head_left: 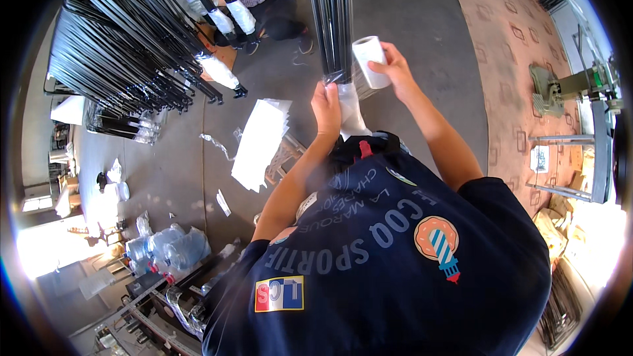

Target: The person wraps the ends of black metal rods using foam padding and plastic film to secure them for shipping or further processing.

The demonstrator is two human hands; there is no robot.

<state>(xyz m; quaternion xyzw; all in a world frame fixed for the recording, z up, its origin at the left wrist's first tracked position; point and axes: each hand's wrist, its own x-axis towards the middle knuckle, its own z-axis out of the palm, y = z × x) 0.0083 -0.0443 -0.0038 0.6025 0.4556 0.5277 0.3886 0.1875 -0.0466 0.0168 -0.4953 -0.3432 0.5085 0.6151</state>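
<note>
Head view: a bundle of black rods (333, 20) stands nearly upright, its long axis running away toward the top of the frame. The left hand (326, 109) is clamped around the white foam wrap (349, 109) at the bundle's lower end. The right hand (392, 66), just right of the bundle and slightly higher, is closed on a roll of clear film (370, 60); film seems to stretch from roll to bundle, though glare blurs it. White sheets (260, 142) lie left of the bundle.
</note>
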